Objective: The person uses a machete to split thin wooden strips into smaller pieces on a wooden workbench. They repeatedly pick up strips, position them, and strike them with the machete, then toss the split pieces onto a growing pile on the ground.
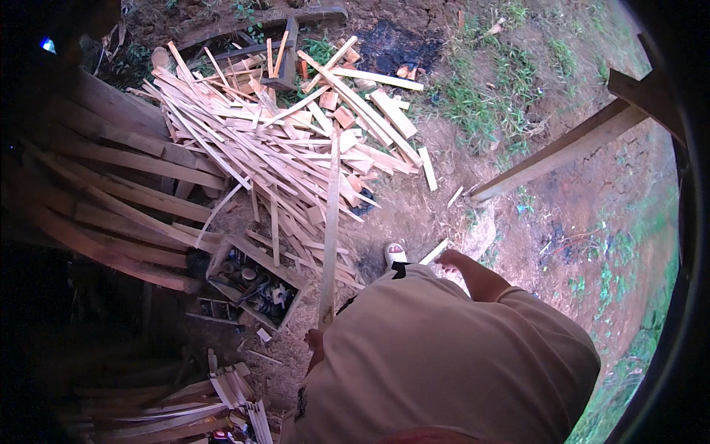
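Observation:
A long narrow wooden plank [330,229] runs from beside my body, at left, out over a heap of sawn wood. My left hand [316,340] is closed at its near end; my shirt partly hides the fingers. On the other side of my body, my right hand [448,260] hangs with its fingers loosely apart, and no held object shows. A pale thin strip of wood [435,251] lies on the ground just beyond it. Sawn strips and offcuts [259,155] spread in a tangled heap ahead of me.
At left, long boards [133,159] are stacked. A wooden box [235,294] of dark odds and ends sits near them. More pieces [233,385] lie lower left. A slanting wooden post [558,152] stands at right. My sandalled foot [396,254] is on bare earth.

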`<action>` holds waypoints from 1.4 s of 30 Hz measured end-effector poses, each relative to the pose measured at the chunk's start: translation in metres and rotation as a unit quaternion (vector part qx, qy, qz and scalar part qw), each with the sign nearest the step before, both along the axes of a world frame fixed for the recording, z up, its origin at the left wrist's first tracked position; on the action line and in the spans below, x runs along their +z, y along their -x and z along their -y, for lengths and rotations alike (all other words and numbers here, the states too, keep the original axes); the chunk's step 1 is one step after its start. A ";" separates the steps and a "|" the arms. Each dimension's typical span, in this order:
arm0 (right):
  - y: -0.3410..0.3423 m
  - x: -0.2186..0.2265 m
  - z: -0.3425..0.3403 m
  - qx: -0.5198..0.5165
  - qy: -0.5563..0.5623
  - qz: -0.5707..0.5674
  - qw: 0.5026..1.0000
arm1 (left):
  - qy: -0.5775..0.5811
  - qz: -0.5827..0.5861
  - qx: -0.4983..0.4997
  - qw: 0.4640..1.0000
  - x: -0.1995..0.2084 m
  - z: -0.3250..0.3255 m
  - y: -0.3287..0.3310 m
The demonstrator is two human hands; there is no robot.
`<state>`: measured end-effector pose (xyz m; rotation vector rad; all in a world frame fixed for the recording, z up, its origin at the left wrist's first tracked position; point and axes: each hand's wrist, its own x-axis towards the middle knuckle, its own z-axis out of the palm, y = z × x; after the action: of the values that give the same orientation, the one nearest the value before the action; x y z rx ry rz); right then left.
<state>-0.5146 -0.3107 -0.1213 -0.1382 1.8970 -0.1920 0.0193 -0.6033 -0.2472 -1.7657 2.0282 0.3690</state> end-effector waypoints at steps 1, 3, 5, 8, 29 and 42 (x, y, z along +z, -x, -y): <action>0.003 -0.001 -0.001 0.007 0.006 -0.007 1.000 | 0.002 0.000 0.003 1.000 0.000 -0.002 0.002; 0.012 -0.005 0.000 -0.001 0.014 -0.004 1.000 | 0.004 0.001 0.005 1.000 0.001 -0.003 0.008; 0.021 -0.008 0.001 -0.008 0.020 0.000 1.000 | 0.007 0.002 0.008 1.000 0.006 -0.005 0.015; 0.034 -0.010 0.005 -0.005 0.022 0.001 1.000 | 0.012 0.013 0.021 1.000 0.013 -0.013 0.020; 0.164 -0.054 0.027 0.009 0.019 0.078 0.997 | 0.148 0.049 0.175 0.972 0.087 -0.058 0.058; 0.218 -0.076 0.092 0.053 -0.017 0.081 0.995 | 0.128 0.013 0.220 0.967 0.187 -0.064 0.110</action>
<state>-0.7327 -0.4027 -0.1976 -0.1930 1.7253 -0.0953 -0.0906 -0.5388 -0.0604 -2.3720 1.7140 0.2159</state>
